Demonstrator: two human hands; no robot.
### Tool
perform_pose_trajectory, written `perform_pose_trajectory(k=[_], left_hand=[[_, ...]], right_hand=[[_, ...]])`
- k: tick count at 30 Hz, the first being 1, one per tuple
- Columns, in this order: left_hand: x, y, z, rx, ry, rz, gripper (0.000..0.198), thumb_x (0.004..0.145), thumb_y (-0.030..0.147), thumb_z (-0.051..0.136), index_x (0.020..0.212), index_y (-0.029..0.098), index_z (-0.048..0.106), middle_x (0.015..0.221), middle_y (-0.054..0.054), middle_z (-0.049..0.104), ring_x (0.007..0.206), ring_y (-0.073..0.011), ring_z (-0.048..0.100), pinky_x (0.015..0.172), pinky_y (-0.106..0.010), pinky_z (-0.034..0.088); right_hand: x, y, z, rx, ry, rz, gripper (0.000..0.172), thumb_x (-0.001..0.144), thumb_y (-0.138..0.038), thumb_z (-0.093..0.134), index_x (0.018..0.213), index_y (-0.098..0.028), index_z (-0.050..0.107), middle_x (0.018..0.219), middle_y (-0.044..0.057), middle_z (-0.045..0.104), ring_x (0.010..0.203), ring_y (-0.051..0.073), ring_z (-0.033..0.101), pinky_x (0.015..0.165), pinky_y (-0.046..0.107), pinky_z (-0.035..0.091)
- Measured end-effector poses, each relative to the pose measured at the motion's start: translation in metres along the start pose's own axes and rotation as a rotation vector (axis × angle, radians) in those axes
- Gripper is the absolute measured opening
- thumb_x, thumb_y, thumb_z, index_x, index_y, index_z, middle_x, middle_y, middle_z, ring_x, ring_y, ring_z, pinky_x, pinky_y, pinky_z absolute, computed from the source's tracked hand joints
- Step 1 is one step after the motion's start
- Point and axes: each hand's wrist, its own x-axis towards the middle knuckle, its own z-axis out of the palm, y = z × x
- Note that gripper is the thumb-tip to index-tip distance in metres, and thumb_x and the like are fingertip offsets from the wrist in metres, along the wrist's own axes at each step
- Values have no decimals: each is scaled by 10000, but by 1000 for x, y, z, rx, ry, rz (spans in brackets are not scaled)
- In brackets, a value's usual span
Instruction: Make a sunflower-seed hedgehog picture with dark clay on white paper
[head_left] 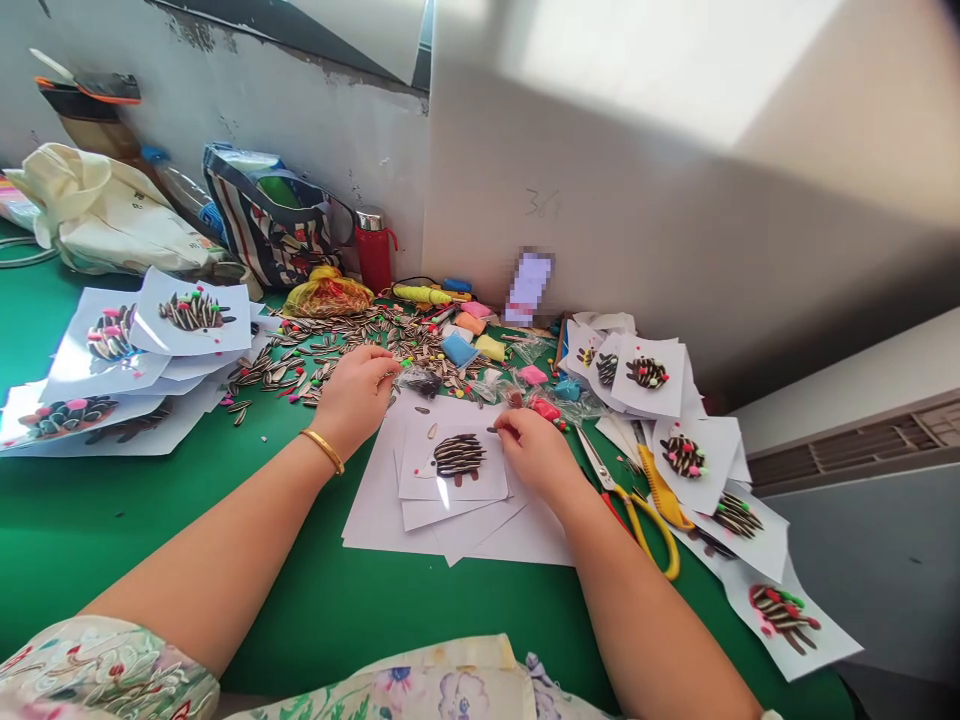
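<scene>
In front of me lies a white card with a hedgehog point(459, 456) made of striped sunflower seeds, with two brown feet and a small pink spot by its snout. My right hand point(538, 450) is beside the card's right edge, thumb and finger pinched on a small dark piece point(492, 430). My left hand point(356, 385) is closed at the near edge of the loose sunflower seeds point(322, 345); what its fingertips hold, if anything, I cannot make out. Next to them is a dark lump in clear plastic point(420, 381). White sheets point(375, 520) lie under the card.
Finished-looking hedgehog cards are piled at left point(193, 312) and right point(684, 450). Yellow-handled scissors point(637, 510) lie by my right forearm. Behind are coloured clay packets point(459, 350), a blurred phone point(529, 287), a red flask point(373, 250), a striped bag point(262, 215) and a cream bag point(112, 215).
</scene>
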Motion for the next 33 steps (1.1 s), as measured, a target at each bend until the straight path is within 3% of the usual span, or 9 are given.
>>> perform_pose_trajectory(k=[4, 9, 14, 21, 27, 33], left_hand=[[0, -10, 3, 52, -26, 6, 374, 823, 99, 410, 997, 168, 734, 1184, -111, 647, 1127, -265, 569, 1003, -405, 453], [0, -15, 5, 55, -54, 29, 329, 812, 120, 461, 969, 195, 739, 1202, -106, 639, 1174, -290, 542, 1072, -472, 370], [-7, 6, 7, 3, -101, 122, 214, 845, 264, 552, 889, 198, 751, 999, -103, 652, 1025, -289, 562, 963, -448, 421], [-24, 37, 15, -182, -323, 305, 255, 820, 126, 499, 882, 202, 734, 912, -76, 636, 920, -237, 555, 843, -375, 441], [-28, 39, 17, -227, -357, 222, 226, 876, 194, 502, 945, 216, 717, 1015, -82, 653, 1015, -259, 553, 892, -387, 437], [-25, 29, 19, -271, -383, 172, 229, 878, 210, 522, 986, 234, 722, 1052, -82, 665, 1035, -266, 574, 935, -405, 432]], right_hand=[[2, 4, 2, -20, 27, -9, 205, 913, -170, 501, 989, -222, 684, 1030, 34, 705, 937, 181, 623, 799, 284, 443], [6, 13, 4, -111, 123, 3, 268, 905, -126, 476, 1051, -189, 692, 1063, 79, 690, 1002, 212, 603, 867, 320, 447], [4, 9, 5, -49, 142, -112, 312, 851, -73, 483, 1018, -198, 714, 1078, 76, 657, 1048, 215, 581, 904, 326, 448], [-4, -7, 10, 59, 73, -264, 261, 810, -82, 524, 914, -209, 727, 943, 49, 610, 926, 191, 565, 833, 300, 456], [-1, -4, 11, 10, 51, -146, 274, 835, -80, 479, 963, -206, 686, 979, 51, 644, 959, 196, 579, 855, 309, 446], [1, 2, 12, -39, 26, -61, 369, 860, -79, 440, 1135, -212, 647, 1124, 67, 650, 1043, 199, 588, 871, 306, 453]])
